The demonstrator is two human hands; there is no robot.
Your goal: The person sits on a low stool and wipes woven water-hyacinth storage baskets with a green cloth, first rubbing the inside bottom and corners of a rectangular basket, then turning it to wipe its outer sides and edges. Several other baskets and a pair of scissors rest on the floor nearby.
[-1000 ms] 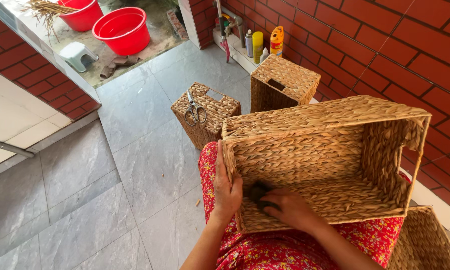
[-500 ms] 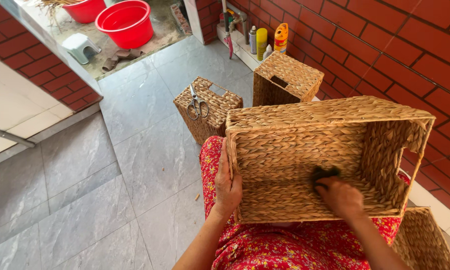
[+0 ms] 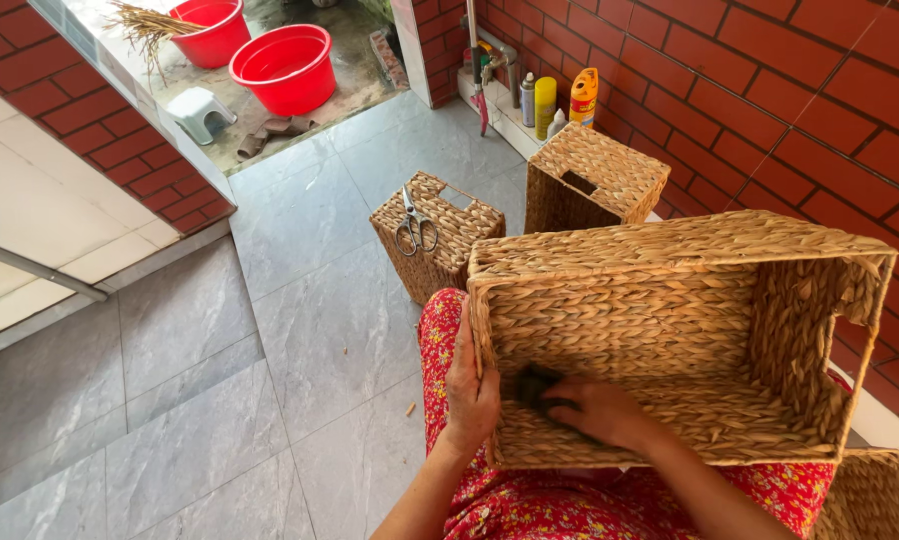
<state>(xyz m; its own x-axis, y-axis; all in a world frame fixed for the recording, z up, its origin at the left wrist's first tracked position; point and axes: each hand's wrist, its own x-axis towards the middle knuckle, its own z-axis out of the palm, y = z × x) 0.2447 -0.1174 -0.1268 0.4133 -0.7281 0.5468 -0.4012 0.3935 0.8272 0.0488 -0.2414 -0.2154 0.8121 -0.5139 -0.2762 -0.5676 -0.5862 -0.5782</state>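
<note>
A: Where is the big basket?
B: It lies on its side across the person's lap, over a red flowered dress, with its open mouth turned up toward the camera.

A: What is the left hand doing?
B: It is pressed against the basket's left rim, thumb on the inside edge. The fingers are curled around the rim, so it grips the basket.

A: And the right hand?
B: It is inside the basket, near the left wall, low on the woven floor. Its fingers are closed over a small dark pad that touches the weave. What the pad is made of I cannot tell.

A: What else is near the basket?
B: Just beyond its left corner stands a smaller woven basket upside down, with a pair of scissors lying on top. Behind the big basket, against the red brick wall, is another woven box. Past that, bottles stand on a low ledge. A further woven piece shows just below the basket's right corner.

A: And farther off?
B: Well beyond the basket, past the grey tiled floor, are two red tubs and a small white stool.
</note>
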